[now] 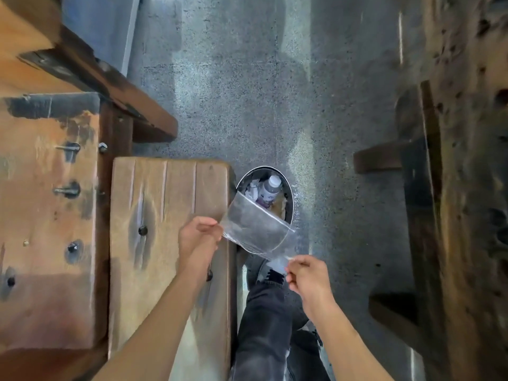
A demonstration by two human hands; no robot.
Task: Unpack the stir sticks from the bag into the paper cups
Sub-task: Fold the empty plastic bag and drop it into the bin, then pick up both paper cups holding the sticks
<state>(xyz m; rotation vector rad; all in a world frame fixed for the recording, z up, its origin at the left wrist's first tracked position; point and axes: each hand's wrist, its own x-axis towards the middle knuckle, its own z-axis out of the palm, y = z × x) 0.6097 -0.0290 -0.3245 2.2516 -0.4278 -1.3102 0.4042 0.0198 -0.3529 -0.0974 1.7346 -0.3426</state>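
Observation:
A clear, empty-looking plastic bag (257, 228) is stretched flat in the air between my two hands, over the open rubbish bin (290, 200) on the floor. My left hand (199, 239) pinches the bag's left edge. My right hand (305, 273) pinches its lower right corner. No stir sticks and no paper cups are in view.
The bin holds a plastic bottle (270, 188) and crumpled paper. A wooden bench (165, 215) stands left of the bin, with a wooden table (46, 188) beyond it. More dark wooden furniture (453, 188) stands at the right. My dark trouser leg and shoe (264, 312) are below the bag, on grey speckled floor.

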